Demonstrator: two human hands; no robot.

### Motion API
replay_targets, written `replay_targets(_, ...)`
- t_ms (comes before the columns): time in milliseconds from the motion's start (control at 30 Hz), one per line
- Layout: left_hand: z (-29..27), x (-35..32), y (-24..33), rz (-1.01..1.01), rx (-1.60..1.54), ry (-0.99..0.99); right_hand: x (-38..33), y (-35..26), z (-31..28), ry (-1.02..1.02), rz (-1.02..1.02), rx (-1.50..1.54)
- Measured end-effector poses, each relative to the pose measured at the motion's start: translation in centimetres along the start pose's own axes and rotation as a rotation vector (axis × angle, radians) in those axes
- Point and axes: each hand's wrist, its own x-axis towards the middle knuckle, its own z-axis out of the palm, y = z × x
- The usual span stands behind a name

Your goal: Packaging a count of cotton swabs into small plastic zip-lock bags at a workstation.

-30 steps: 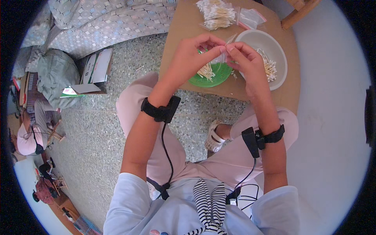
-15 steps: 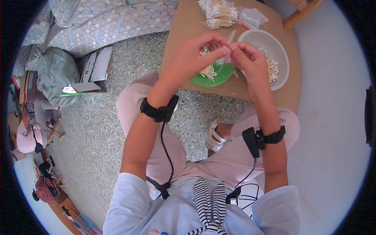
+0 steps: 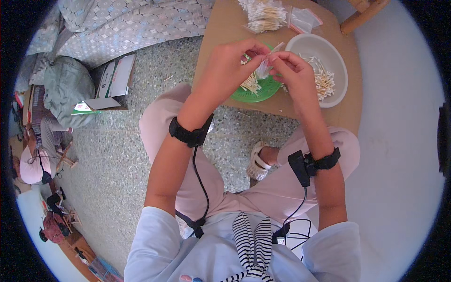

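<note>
Between my two hands is a small clear plastic bag (image 3: 263, 69), held above a green basket (image 3: 266, 90). My left hand (image 3: 238, 60) pinches the bag with thumb and forefinger. On its other side, my right hand (image 3: 295, 70) pinches it too, fingertips almost meeting the left ones. In the green basket lie loose cotton swabs (image 3: 251, 83), partly hidden by my left hand. Just right of my right hand stands a white bowl (image 3: 342, 70) with more cotton swabs (image 3: 324, 82) in it. I cannot tell whether the bag holds anything.
The low brown table (image 3: 216, 28) also bears a pile of bagged cotton swabs (image 3: 264, 16) and flat clear bags (image 3: 304, 21) at the far side. A wooden stool leg (image 3: 369, 16) is at far right. An open carton (image 3: 115, 82) lies on the floor; another person (image 3: 35, 164) sits far left.
Both hands have shifted slightly left with the bag. My right hand has slid a little along the bag's edge, and more of the bag shows below the fingers.
</note>
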Motion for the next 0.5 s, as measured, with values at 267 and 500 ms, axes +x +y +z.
replay_targets(267, 0.03, 0.27, -0.13, 0.244, 0.127, 0.012, 0.17, 0.06, -0.27, 0.054, 0.111, 0.065)
replay_targets(500, 0.4, 0.15, -0.19, 0.207, 0.132, 0.013, 0.17, 0.17, -0.2, 0.021, 0.137, 0.114)
